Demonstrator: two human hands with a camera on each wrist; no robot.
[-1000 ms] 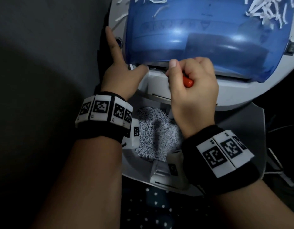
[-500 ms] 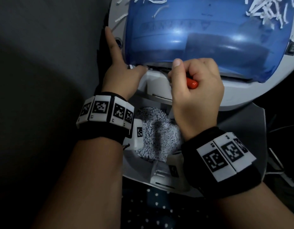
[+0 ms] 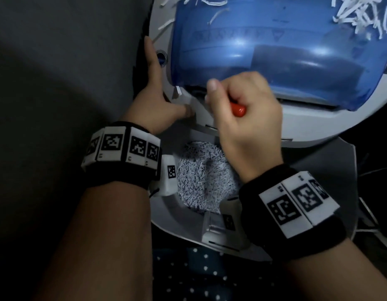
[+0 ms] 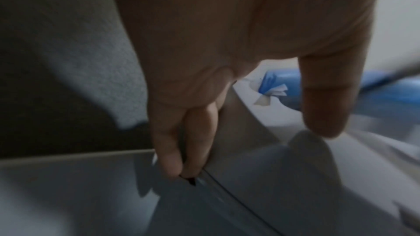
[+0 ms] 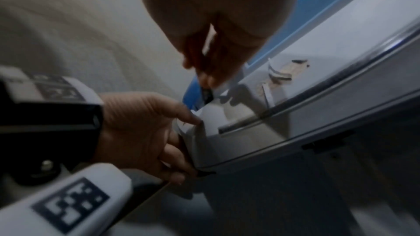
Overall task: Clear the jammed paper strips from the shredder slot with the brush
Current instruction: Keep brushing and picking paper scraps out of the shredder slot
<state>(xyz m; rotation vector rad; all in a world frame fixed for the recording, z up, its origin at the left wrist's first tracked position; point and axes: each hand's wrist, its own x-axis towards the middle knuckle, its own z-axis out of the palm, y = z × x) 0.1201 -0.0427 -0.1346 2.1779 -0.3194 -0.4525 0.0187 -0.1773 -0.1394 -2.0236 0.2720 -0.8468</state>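
The right hand (image 3: 249, 118), fist wrapped round the orange-handled brush (image 3: 238, 109), has been shifted slightly right and nearer along the shredder slot (image 3: 301, 103) since a second ago, which suggests a sweeping stroke is under way. The bristle end is hidden behind the fingers. The left hand (image 3: 157, 105) has been kept braced on the shredder (image 3: 318, 127) at its left edge, forefinger straight, thumb laid on the housing. A white paper strip (image 3: 178, 92) is seen sticking out near the slot's left end, so clearing is judged unfinished.
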